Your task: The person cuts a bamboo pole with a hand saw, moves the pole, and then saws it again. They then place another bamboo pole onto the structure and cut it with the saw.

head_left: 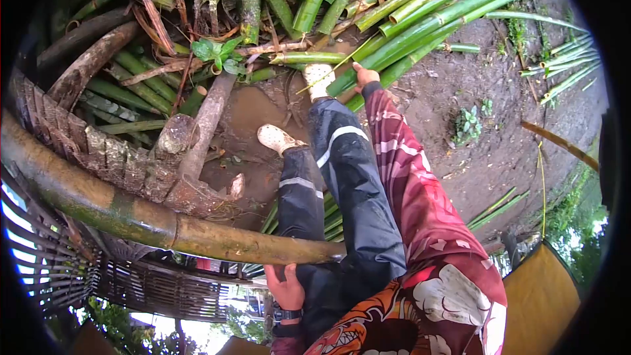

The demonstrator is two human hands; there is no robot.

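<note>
My right hand (366, 79) reaches forward, its fingers closed round the near end of a long green bamboo pole (384, 59) that lies in a bundle pointing to the upper right. A thin yellow-green strip (338, 66) crosses just beside that hand. My left hand (286, 290), with a dark watch (287, 315) at the wrist, is beside my thigh below the thick brown bamboo rail (230, 243). Its thumb and fingers are spread, and no object shows in it.
Cut green bamboo pieces (315, 0) are heaped ahead, with brown logs (207, 125) at the left. My white clogs (277, 139) stand on wet mud. Thin split lengths (568, 66) lie at the far right. A slatted bamboo fence (164, 286) stands at lower left.
</note>
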